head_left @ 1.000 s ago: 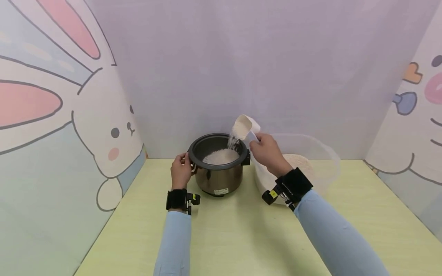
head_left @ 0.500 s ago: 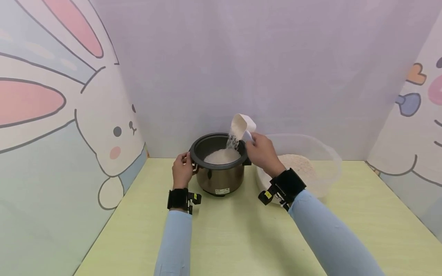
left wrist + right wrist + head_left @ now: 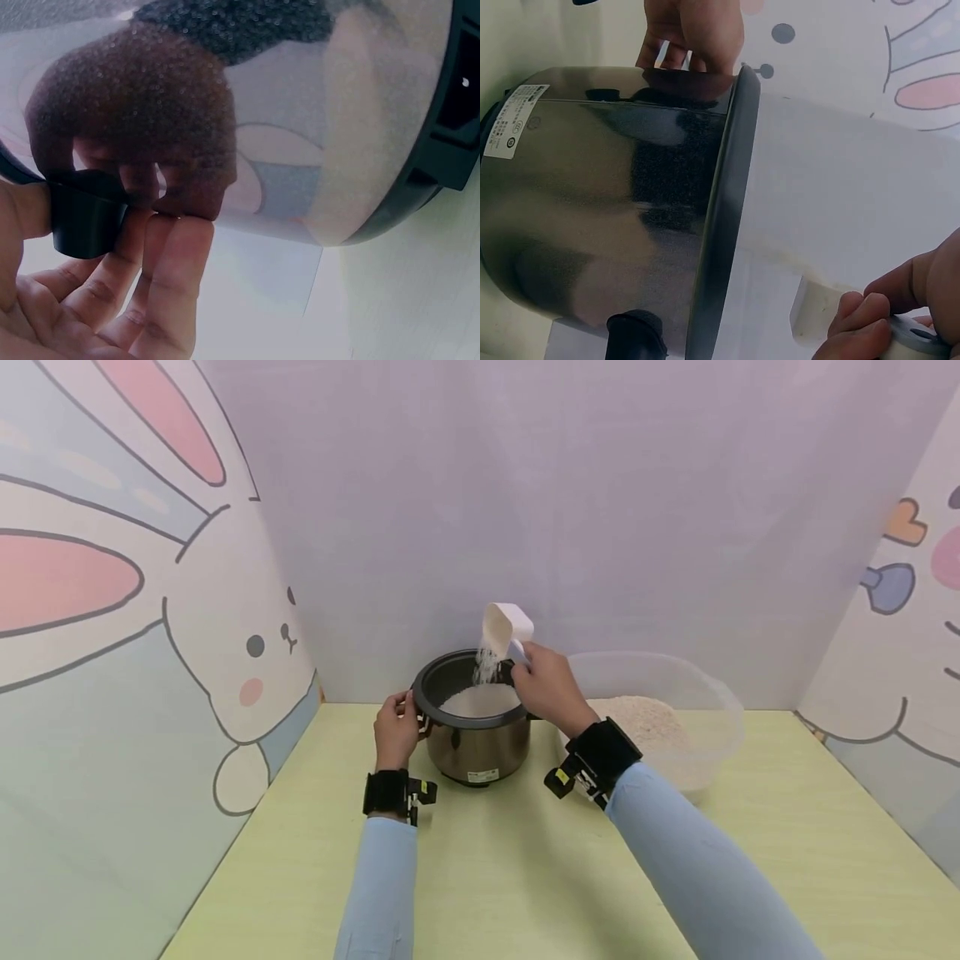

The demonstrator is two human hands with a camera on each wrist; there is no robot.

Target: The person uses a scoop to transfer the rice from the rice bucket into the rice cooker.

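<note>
My right hand (image 3: 553, 689) holds a white measuring cup (image 3: 517, 620) by its handle, over the right side of a rice cooker (image 3: 491, 749). The cup is tipped left, and rice streams from its mouth into the dark inside, where a pale heap of rice (image 3: 480, 701) lies. At the cooker's left, my left hand (image 3: 395, 731) grips the black side handle (image 3: 88, 225); the left wrist view shows the thumb on one side of it and fingertips at the shiny wall. In the right wrist view the cup (image 3: 814, 311) is partly hidden by fingers.
A large clear plastic tub (image 3: 723, 714) with rice (image 3: 647, 722) in it stands right of the cooker, partly behind my right forearm. The pale yellow-green table (image 3: 480, 868) ends at a lilac backdrop (image 3: 390, 527), with cartoon-printed panels at both sides.
My right hand and the measuring cup have moved left over the cooker, rice pouring throughout. The left hand keeps its grip on the handle.
</note>
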